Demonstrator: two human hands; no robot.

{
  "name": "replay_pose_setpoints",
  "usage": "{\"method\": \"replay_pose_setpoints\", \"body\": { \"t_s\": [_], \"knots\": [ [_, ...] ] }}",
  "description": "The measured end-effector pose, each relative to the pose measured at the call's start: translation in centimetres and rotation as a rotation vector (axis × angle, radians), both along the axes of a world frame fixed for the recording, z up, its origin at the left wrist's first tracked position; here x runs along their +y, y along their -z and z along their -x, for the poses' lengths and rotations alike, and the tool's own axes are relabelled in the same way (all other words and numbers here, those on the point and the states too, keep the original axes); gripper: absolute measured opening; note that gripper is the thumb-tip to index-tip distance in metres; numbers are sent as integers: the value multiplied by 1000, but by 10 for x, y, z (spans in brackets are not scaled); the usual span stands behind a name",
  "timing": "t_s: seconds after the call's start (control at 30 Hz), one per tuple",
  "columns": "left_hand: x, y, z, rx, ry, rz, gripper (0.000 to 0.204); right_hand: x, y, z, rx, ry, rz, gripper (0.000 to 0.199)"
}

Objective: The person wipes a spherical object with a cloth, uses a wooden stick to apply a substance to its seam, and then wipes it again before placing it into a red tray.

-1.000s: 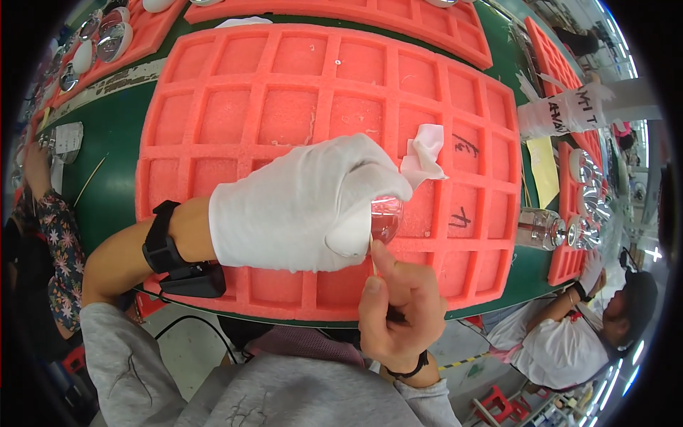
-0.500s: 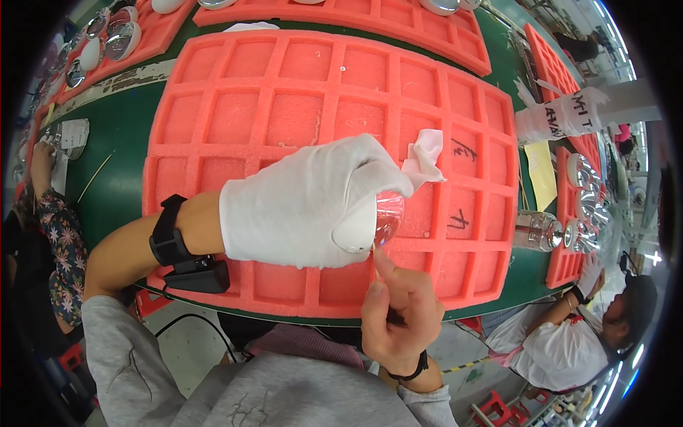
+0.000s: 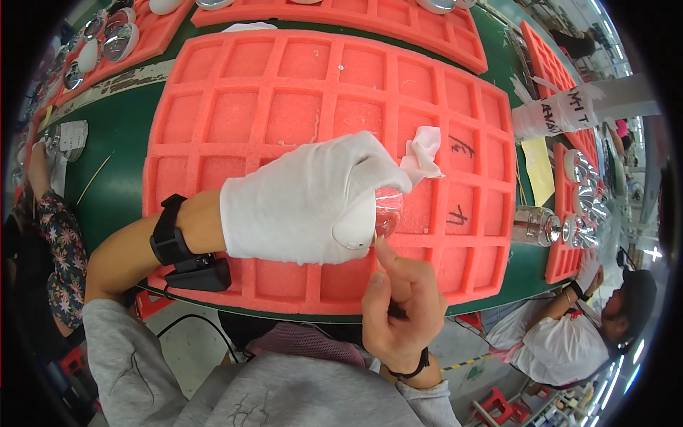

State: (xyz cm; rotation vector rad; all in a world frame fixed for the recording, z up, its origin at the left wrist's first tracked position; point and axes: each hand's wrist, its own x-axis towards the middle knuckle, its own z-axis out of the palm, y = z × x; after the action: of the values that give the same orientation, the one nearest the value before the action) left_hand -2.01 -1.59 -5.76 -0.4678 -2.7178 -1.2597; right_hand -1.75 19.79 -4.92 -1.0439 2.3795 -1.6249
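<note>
My left hand (image 3: pixel 306 203), in a white glove, is closed round a small rounded white housing (image 3: pixel 353 226) with a clear, shiny dome (image 3: pixel 388 212) on its right side. It holds this piece above a pink foam tray (image 3: pixel 284 283). My bare right hand (image 3: pixel 404 306) is just below and to the right, its index finger and thumb pinched on what looks like a thin pale stick. The stick's tip meets the piece's lower edge, where the white part joins the clear one. The glove hides the rest of the piece.
A crumpled white cloth (image 3: pixel 425 153) lies on the tray. Beyond and beside it, other foam trays (image 3: pixel 341 10) hold shiny domed pieces (image 3: pixel 121 41). A clear jar (image 3: pixel 535 226) stands at the right, near a wrapped post (image 3: pixel 562 114). Co-workers sit at both sides.
Both hands stay at the piece. My right fingertips have shifted slightly along its lower edge; the rest of the view has barely moved.
</note>
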Motion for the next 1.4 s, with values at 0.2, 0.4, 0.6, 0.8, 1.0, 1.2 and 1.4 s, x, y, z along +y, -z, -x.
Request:
{"method": "replay_pose_setpoints", "body": {
  "t_s": [0.2,0.4,0.6,0.8,1.0,1.2,1.4],
  "knots": [
    [1,1,-4,71,-11,7,64,-2,-2,1,-15,2,1,22],
    [1,-6,-3,2,6,36,68,-1,-9,1,-23,-6,-46,23],
    [1,-4,-4,13,10,12,69,0,-4,1,-21,-15,-25,25],
    [1,-5,-4,-48,1,-10,71,-3,-7,2,-40,-4,-30,25],
    [2,-2,-5,-33,2,-10,70,-1,-9,2,-37,-14,-38,24],
    [1,-3,-4,-20,7,5,68,2,-14,1,-56,-30,-48,24],
    [3,-3,-4,-9,-8,24,68,-4,-11,4,-63,-7,-21,26]
  ]
}}
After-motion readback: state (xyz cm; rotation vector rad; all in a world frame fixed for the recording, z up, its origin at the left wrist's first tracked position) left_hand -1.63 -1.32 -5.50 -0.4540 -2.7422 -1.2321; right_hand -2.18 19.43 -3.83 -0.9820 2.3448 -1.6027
